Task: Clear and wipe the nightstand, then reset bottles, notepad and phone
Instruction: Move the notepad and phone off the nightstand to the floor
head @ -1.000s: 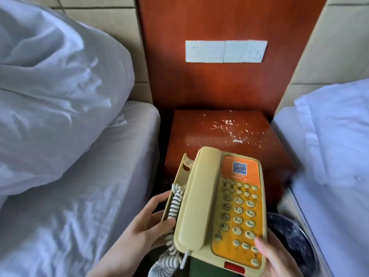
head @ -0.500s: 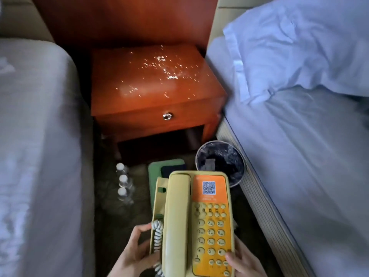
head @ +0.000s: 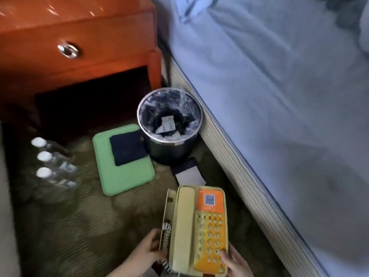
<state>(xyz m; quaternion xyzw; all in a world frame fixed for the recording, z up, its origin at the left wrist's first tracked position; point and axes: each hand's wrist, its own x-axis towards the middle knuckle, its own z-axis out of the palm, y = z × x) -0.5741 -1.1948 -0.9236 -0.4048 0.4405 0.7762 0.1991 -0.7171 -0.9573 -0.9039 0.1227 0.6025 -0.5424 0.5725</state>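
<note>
Carpet (head: 79,226) closer than before, phone (head: 199,226) lower in both hands (head: 143,254) (head: 235,262)

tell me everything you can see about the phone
The phone is a cream plastic corded desk set with an orange faceplate, a QR sticker above pale round keys. Its handset sits in the cradle on the left, coiled cord beside it. The left hand and right hand grip its near corners, over the carpet.

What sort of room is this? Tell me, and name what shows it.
Probably a hotel guest room: a wooden nightstand beside a bed, a corded phone with a QR label, and a lined bin.
</note>
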